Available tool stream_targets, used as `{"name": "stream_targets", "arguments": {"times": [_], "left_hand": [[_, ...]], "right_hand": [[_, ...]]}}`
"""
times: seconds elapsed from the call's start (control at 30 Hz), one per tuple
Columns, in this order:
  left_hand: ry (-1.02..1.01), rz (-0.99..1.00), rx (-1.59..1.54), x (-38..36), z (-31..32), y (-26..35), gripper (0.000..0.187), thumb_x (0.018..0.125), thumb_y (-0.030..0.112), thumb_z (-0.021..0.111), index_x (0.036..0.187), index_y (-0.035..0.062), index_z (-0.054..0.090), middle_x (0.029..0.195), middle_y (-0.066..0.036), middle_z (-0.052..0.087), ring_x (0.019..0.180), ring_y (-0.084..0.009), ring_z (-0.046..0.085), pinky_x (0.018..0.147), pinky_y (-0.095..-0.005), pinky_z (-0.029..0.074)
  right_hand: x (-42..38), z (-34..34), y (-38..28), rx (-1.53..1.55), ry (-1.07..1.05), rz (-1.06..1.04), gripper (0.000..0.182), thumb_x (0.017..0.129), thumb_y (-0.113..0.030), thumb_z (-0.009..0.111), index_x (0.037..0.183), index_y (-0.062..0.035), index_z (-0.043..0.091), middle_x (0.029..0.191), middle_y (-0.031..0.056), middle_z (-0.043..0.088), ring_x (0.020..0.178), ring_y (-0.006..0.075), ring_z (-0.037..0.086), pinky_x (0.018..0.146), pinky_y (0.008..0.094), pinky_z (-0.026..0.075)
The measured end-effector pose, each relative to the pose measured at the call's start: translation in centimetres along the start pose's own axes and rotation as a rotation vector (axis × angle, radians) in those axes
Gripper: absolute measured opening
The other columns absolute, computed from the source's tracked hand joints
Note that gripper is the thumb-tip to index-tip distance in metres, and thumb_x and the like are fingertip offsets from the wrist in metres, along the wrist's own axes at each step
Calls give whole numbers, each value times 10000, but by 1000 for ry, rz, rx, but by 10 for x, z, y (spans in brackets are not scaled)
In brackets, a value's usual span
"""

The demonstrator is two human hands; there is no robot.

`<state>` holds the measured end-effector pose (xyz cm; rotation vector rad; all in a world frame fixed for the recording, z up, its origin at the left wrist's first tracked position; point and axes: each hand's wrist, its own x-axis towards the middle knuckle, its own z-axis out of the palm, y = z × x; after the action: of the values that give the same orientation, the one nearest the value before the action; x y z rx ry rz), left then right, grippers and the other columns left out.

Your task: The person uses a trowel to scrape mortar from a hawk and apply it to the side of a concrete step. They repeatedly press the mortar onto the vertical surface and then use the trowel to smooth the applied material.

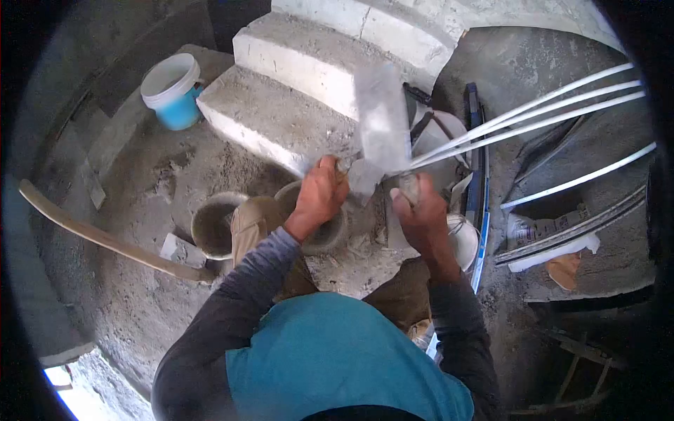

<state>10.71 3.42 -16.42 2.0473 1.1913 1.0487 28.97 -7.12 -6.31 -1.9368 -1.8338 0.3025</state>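
Presently, flat blade (383, 118): blurred, raised at 11 o'clock from the right hand (423, 217) and 1 o'clock from the left hand (319, 200); its lower end sits nearer the right.
Blade's long axis: nearly 12 to 6 o'clock, top tipped slightly toward 11.
Right fingers: wrapped around a pale handle (408, 188), just below the blade.
Left fingers: clenched around what seems a short grip (342, 167), mostly hidden.
Grey plate (364, 182): between both hands, beneath the blade; its attachment cannot be told.
Steps (281, 105): 11 o'clock from the left hand.
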Motion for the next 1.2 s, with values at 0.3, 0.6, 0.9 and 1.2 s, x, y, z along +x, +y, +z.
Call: {"name": "stream_targets", "arguments": {"times": [0.3,0.6,0.9,1.2], "left_hand": [[30,4,-208,-4,-8,-4,485,803,251,783,1171,18,570,974,-193,675,896,-267,680,775,-366,523],[37,-45,-226,-2,-16,5,470,807,266,763,1160,30,561,972,-221,670,940,-386,661,790,-428,527],[63,-46,-228,-2,-15,5,437,793,237,805,1103,9,598,944,-179,689,868,-192,677,765,-333,527],[-78,-164,-743,-6,-10,-3,336,879,163,729,1108,-23,568,929,-38,640,840,-85,562,732,-268,495]], "right_hand": [[-2,-8,-6,122,108,-79,510,874,-319,629,1268,-40,465,1088,275,616,982,464,615,835,487,494],[4,-7,2,1,-111,-10,461,898,-290,614,1258,-41,469,1104,241,613,1034,431,599,855,482,482],[-8,2,5,361,334,-110,511,874,-322,637,1271,-45,475,1092,237,615,1005,442,610,839,469,501],[-6,-4,-3,220,105,-35,495,872,-291,673,1255,-36,490,1077,229,631,958,395,647,843,422,508]]}}
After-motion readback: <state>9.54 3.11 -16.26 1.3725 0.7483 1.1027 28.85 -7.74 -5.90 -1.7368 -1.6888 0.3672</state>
